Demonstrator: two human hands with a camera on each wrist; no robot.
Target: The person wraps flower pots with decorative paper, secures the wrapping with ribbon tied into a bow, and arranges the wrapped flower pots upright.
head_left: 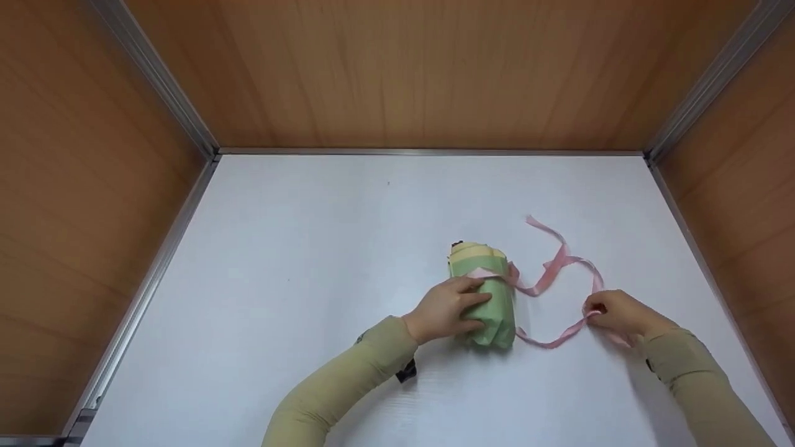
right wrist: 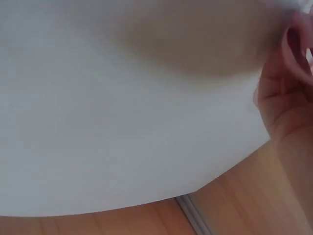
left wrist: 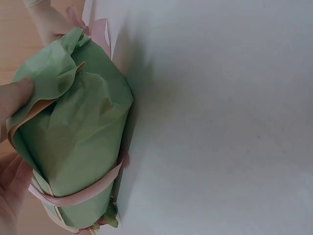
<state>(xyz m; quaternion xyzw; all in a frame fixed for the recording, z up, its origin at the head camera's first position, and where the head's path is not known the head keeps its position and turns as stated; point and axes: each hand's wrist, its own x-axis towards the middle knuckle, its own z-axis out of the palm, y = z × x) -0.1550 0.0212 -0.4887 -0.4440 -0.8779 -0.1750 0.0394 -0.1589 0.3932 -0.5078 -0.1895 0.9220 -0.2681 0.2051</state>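
Note:
A bouquet (head_left: pixel 497 310) wrapped in green and cream paper lies on the white table, right of the middle. In the left wrist view, leaves (left wrist: pixel 111 215) show at one end of the green wrapping (left wrist: pixel 83 142). My left hand (head_left: pixel 450 310) holds the bouquet from its left side, fingers spread over the paper and thumb on the wrapping. A pink ribbon (left wrist: pixel 83 196) passes around the wrapping near the leafy end. Off to the right, my right hand (head_left: pixel 624 313) pinches the pink ribbon (head_left: pixel 562 338); its fingers (right wrist: pixel 281 88) are curled, partly cut off in the right wrist view.
Another stretch of ribbon curves over the table (head_left: pixel 341 236) behind my right hand, with a frayed tip (head_left: pixel 531 220) pointing away. Wooden panels (head_left: pixel 422 74) with metal edge strips (head_left: pixel 168 81) enclose the table at the back and both sides. A dark object (head_left: pixel 407 371) shows beneath the left sleeve.

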